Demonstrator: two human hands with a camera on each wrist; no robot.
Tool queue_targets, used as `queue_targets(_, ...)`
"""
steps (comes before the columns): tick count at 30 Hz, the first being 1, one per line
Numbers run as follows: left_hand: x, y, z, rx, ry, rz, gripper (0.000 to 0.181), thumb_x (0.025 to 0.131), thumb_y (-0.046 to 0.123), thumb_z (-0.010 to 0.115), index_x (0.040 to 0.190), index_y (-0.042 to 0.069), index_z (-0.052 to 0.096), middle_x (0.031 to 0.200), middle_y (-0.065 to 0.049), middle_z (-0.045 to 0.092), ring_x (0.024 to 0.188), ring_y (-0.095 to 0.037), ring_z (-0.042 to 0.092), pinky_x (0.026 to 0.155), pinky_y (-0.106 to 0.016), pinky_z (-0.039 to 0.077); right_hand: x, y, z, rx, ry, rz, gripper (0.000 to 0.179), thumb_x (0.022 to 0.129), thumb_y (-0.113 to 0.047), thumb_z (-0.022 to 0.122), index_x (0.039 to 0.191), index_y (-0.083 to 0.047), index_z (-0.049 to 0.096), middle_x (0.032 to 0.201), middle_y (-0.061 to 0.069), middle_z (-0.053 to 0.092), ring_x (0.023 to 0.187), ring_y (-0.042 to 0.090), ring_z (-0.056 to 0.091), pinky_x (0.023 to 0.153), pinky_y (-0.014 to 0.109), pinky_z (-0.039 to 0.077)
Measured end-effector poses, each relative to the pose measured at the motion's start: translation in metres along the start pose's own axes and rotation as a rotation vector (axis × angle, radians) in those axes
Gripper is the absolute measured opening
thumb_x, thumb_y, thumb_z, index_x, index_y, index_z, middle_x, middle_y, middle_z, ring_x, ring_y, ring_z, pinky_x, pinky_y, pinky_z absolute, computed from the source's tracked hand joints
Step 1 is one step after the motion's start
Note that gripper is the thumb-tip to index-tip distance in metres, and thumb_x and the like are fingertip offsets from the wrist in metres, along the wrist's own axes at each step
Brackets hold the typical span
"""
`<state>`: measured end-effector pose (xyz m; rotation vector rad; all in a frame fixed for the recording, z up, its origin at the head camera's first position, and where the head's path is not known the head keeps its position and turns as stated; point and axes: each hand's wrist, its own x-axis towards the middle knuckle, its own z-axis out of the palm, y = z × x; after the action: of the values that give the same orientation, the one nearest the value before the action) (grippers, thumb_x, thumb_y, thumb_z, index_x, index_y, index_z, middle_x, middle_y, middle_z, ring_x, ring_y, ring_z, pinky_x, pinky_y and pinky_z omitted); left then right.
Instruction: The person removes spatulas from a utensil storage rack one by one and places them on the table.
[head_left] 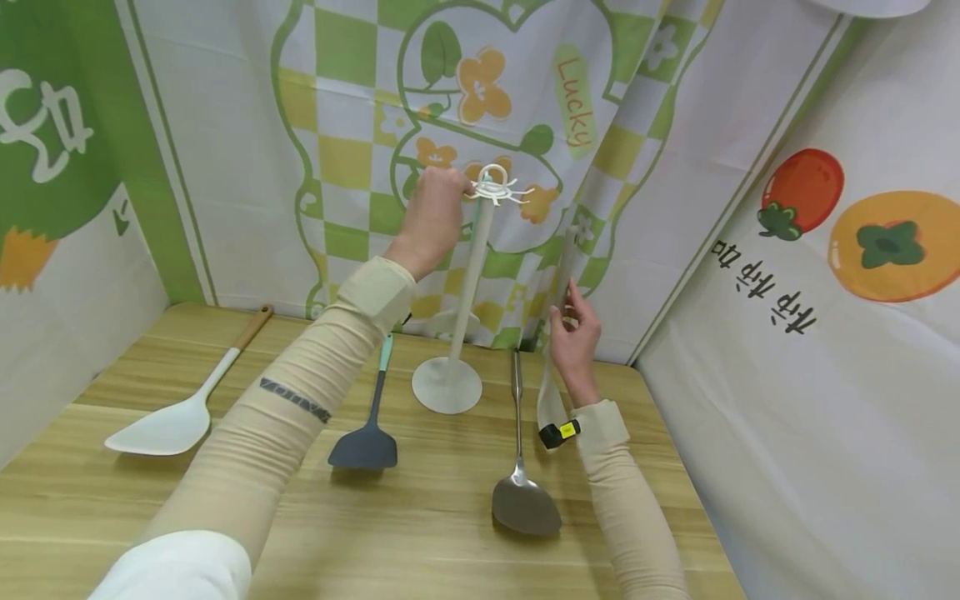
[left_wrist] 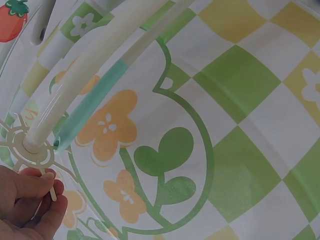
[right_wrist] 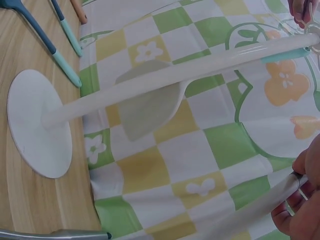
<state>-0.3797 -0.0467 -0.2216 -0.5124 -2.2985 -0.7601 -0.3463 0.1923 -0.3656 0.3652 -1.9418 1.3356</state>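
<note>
A white utensil stand [head_left: 471,283] rises from a round base on the table, with a ring of hooks at its top. My left hand [head_left: 435,218] pinches one of these hooks [left_wrist: 53,192] between thumb and fingers. A turner [right_wrist: 150,100] with a pale head and a teal handle hangs head down beside the pole. To the right of the stand, my right hand [head_left: 576,333] grips a long pale utensil [right_wrist: 270,197] by its handle, holding it upright. The handle end [head_left: 572,237] points up, while the lower part is partly hidden by the wrist.
On the wooden table [head_left: 420,525] lie a white spatula [head_left: 168,427] with a wooden handle, a dark turner [head_left: 365,447] with a teal handle, and a metal turner [head_left: 527,504]. A patterned curtain [head_left: 345,108] hangs close behind the stand. Another teal-handled utensil [right_wrist: 70,35] shows beside the dark turner.
</note>
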Motion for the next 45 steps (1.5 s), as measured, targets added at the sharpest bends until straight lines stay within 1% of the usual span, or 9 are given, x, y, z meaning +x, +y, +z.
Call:
queue_targets(7, -0.002, 0.000, 0.000, 0.003, -0.017, -0.005, 0.036, 0.092, -0.022, 0.047, 0.110, -0.007, 0.074, 0.116, -0.024, 0.072, 0.110, -0.035, 0.070, 0.097, -0.036, 0.059, -0.004, 0.006, -0.003, -0.017, -0.018, 0.024, 0.050, 0.093, 0.013, 0.060, 0.142, 0.009, 0.051, 0.111, 0.035, 0.062, 0.089, 0.045, 0.065, 0.070, 0.028, 0.057)
queue_targets(9, -0.003, 0.001, -0.001, 0.006, -0.014, 0.001, 0.036, 0.092, -0.022, 0.046, 0.110, -0.007, 0.074, 0.115, -0.024, 0.072, 0.109, -0.035, 0.070, 0.097, -0.036, 0.059, -0.003, 0.014, -0.003, -0.019, -0.018, 0.022, 0.050, 0.093, 0.013, 0.060, 0.142, 0.009, 0.050, 0.111, 0.035, 0.062, 0.090, 0.046, 0.064, 0.070, 0.027, 0.056)
queue_targets(13, -0.003, 0.001, -0.001, 0.007, -0.014, 0.001, 0.036, 0.092, -0.023, 0.046, 0.110, -0.008, 0.074, 0.115, -0.025, 0.072, 0.110, -0.036, 0.070, 0.096, -0.036, 0.059, -0.001, 0.040, -0.002, -0.027, 0.007, 0.019, 0.051, 0.092, 0.013, 0.061, 0.142, 0.006, 0.052, 0.110, 0.035, 0.064, 0.088, 0.044, 0.065, 0.066, 0.017, 0.052)
queue_targets(17, -0.003, 0.001, -0.001, -0.002, -0.020, -0.009, 0.037, 0.092, -0.023, 0.046, 0.111, -0.008, 0.073, 0.117, -0.025, 0.071, 0.111, -0.036, 0.070, 0.097, -0.036, 0.059, -0.001, 0.060, -0.002, -0.049, 0.017, 0.066, 0.055, 0.092, 0.011, 0.062, 0.144, -0.004, 0.055, 0.111, 0.029, 0.067, 0.084, 0.034, 0.065, 0.063, 0.010, 0.049)
queue_targets(20, -0.003, 0.000, -0.001, -0.006, -0.023, -0.015, 0.036, 0.092, -0.023, 0.046, 0.111, -0.008, 0.073, 0.117, -0.025, 0.071, 0.111, -0.036, 0.070, 0.097, -0.036, 0.058, -0.003, 0.066, -0.005, -0.069, 0.010, 0.093, 0.056, 0.093, 0.010, 0.062, 0.145, -0.007, 0.055, 0.111, 0.026, 0.067, 0.085, 0.031, 0.064, 0.065, 0.012, 0.051)
queue_targets(24, -0.003, 0.000, -0.001, -0.006, -0.019, -0.011, 0.036, 0.092, -0.022, 0.046, 0.111, -0.008, 0.074, 0.117, -0.025, 0.071, 0.111, -0.036, 0.070, 0.097, -0.036, 0.059, -0.006, 0.071, -0.010, -0.095, -0.010, 0.114, 0.055, 0.094, 0.008, 0.062, 0.146, -0.007, 0.054, 0.111, 0.025, 0.065, 0.086, 0.035, 0.065, 0.067, 0.016, 0.052)
queue_targets(31, -0.002, 0.001, -0.002, -0.001, -0.015, -0.006, 0.036, 0.092, -0.023, 0.046, 0.110, -0.008, 0.074, 0.115, -0.025, 0.072, 0.110, -0.036, 0.070, 0.096, -0.037, 0.059, -0.011, 0.083, -0.015, -0.136, -0.012, 0.142, 0.055, 0.091, 0.009, 0.062, 0.144, -0.002, 0.055, 0.110, 0.027, 0.065, 0.084, 0.040, 0.066, 0.066, 0.016, 0.050)
queue_targets(35, -0.002, 0.002, -0.001, 0.007, -0.017, -0.005, 0.034, 0.093, -0.021, 0.048, 0.110, -0.008, 0.074, 0.115, -0.025, 0.072, 0.109, -0.036, 0.070, 0.095, -0.036, 0.060, -0.014, 0.089, -0.018, -0.149, -0.011, 0.158, 0.056, 0.090, 0.009, 0.063, 0.144, -0.003, 0.055, 0.110, 0.027, 0.066, 0.083, 0.040, 0.066, 0.064, 0.016, 0.049)
queue_targets(45, 0.000, 0.002, -0.001, 0.026, -0.027, -0.014, 0.033, 0.093, -0.020, 0.049, 0.111, -0.007, 0.074, 0.116, -0.025, 0.072, 0.109, -0.036, 0.070, 0.094, -0.036, 0.060, -0.019, 0.096, -0.023, -0.199, -0.014, 0.196, 0.054, 0.088, 0.011, 0.063, 0.141, 0.002, 0.057, 0.106, 0.028, 0.066, 0.084, 0.042, 0.067, 0.064, 0.013, 0.047)
